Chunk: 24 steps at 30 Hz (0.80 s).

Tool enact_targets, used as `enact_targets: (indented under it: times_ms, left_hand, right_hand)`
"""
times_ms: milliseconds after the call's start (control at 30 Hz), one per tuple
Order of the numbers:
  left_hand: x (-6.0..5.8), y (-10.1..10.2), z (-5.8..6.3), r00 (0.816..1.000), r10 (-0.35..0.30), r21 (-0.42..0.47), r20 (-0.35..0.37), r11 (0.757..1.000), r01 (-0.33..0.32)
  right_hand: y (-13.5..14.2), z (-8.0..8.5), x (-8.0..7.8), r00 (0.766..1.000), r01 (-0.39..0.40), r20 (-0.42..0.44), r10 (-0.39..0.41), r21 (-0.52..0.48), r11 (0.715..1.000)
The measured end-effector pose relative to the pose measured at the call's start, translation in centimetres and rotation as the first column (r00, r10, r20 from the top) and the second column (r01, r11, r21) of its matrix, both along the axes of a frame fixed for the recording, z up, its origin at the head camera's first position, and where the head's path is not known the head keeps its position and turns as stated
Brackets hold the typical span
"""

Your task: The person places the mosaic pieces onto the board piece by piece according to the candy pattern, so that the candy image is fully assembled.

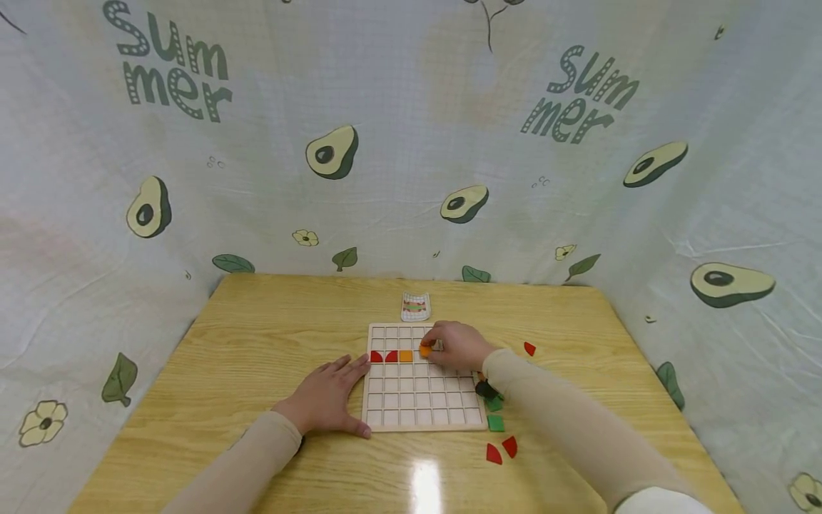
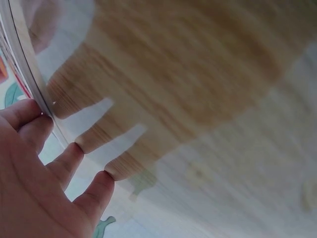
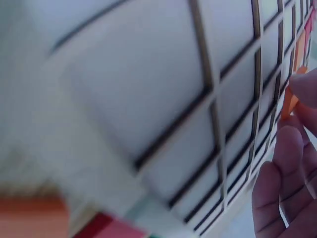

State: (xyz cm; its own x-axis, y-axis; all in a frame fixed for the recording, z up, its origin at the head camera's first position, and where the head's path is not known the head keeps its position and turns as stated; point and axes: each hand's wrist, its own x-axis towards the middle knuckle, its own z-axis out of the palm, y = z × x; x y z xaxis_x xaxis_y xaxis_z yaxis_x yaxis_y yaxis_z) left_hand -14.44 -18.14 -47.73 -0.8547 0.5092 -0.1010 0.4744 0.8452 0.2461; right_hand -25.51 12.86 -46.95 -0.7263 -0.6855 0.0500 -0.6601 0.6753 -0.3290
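Note:
A pale wooden grid board [image 1: 392, 400] lies on the table. In one of its upper rows sit two red quarter-round tiles [image 1: 377, 356] and an orange square tile [image 1: 406, 355], side by side from the left edge. My right hand [image 1: 460, 345] pinches another orange tile [image 1: 425, 351] over the same row, a little right of the placed one; the right wrist view shows this orange tile [image 3: 290, 101] between thumb and fingers. With fingers spread, my left hand [image 1: 330, 396] rests at the board's left edge. In the left wrist view its fingertips touch the tabletop beside that edge.
A small pattern card [image 1: 415, 307] lies behind the board. Green tiles [image 1: 496, 422] are by its lower right corner, partly under the right forearm. Loose red quarter-round tiles [image 1: 493, 454] lie in front, and one red tile [image 1: 529, 348] is farther right. A patterned cloth [image 1: 398, 86] surrounds the table.

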Motion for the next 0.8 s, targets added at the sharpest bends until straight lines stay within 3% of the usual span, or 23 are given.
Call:
enact_targets:
  times_ms: [333, 800]
  left_hand:
    - [0.00, 0.04, 0.06, 1.000, -0.004, -0.016, -0.008, 1.000, 0.004]
    - [-0.05, -0.01, -0.19, 1.000, -0.003, -0.018, -0.012, 1.000, 0.003]
  right_hand:
    - [-1.13, -0.57, 0.28, 0.998, 0.000, -0.055, 0.003, 0.057, 0.998]
    - [-1.35, -0.39, 0.49, 0.997, -0.025, -0.070, 0.029, 0.061, 0.998]
